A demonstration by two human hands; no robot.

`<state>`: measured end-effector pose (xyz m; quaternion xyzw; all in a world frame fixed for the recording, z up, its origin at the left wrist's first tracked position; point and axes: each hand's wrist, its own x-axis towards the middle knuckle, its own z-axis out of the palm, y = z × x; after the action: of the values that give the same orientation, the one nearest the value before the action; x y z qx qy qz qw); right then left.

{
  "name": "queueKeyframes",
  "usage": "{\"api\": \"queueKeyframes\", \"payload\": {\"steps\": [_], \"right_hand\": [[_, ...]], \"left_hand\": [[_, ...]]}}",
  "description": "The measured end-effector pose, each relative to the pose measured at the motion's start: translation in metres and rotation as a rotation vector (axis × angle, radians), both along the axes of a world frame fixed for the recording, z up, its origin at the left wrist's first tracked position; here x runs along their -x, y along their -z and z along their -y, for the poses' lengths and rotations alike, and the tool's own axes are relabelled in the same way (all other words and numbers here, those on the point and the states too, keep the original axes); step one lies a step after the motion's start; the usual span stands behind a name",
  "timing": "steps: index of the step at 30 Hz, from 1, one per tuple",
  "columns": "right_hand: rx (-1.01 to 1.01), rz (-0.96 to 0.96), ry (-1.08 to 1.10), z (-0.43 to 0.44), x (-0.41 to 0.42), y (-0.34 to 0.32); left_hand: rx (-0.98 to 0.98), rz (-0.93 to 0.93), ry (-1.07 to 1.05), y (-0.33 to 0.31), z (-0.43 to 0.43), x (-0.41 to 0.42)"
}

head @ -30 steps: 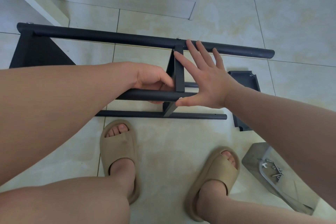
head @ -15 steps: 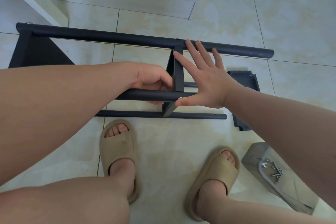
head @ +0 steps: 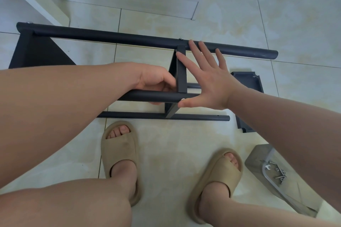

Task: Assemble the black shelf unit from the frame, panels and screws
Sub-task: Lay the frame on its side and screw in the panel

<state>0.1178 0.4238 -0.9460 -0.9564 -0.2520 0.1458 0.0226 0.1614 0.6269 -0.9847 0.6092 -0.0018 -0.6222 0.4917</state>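
soft even daylight, sharp focus — edges bowed

Left hand (head: 154, 81) partly behind upright panel (head: 181, 72)

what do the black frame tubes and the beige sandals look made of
Black round frame tubes: probably metal with a matte painted or powder coat, given the even dull sheen and silver screw heads. Beige slide sandals: probably moulded foam or rubber, matte, thick, seamless.
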Motion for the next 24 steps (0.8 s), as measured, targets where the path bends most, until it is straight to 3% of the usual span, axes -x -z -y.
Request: {"api": "queueKeyframes", "payload": {"steps": [6,12,18,24], "right_hand": [[0.0,-0.003,0.001,0.0001,-0.0003,0.0006],[0.004,0.004,0.0,0.0005,-0.0001,0.0007],[-0.001,0.0,0.0,0.0006,-0.0007,0.0009],[-0.007,-0.001,0.0,0.0003,0.0,0.0007]], "left_hand": [[-0.037,0.101,0.044,0.0031,0.0003,0.0006],[0.049,0.038,0.02,0.0026,-0.0014,-0.0003],[-0.1,0.12,0.028,0.0063,0.0024,0.0009],[-0.004,0.154,0.029,0.0048,0.0006,0.0008]]}}
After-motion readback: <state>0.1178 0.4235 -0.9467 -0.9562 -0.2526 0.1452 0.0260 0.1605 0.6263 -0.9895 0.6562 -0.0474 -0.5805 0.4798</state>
